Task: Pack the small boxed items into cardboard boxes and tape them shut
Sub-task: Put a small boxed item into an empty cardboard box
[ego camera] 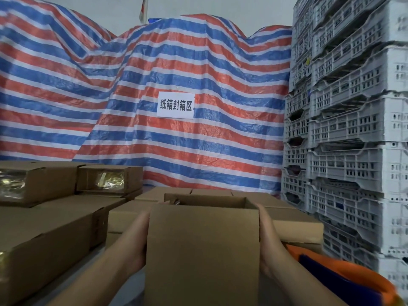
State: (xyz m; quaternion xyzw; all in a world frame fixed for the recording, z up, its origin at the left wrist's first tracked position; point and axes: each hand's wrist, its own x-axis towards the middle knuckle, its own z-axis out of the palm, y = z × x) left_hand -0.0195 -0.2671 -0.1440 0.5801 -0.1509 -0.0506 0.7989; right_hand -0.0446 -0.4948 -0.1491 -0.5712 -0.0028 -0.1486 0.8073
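**Two hands holding an open carton upright**

Nearest the camera, a plain brown cardboard carton (202, 250) is standing upright with its open mouth facing up and its long axis running vertically. The left hand (140, 241) is pressing flat against the carton's left wall and the right hand (268, 239) against its right wall; the palms are clamping the carton between them, while the fingers are hidden behind the cardboard, so how far they are curling cannot be told. Something orange and dark blue (344, 277) is lying at the near right, too blurred to identify.

To the left, flat brown cardboard boxes with shiny clear windows (110, 181) are lying stacked on one another. Just beyond the carton, more closed brown boxes (293, 219) are sitting in rows.

At the far right, stacked grey perforated plastic crates (348, 129) are rising in a tall column. Behind everything, a red, white and blue striped tarpaulin (110, 96) is draping over bulky shapes, carrying a white paper sign with black characters (175, 105).
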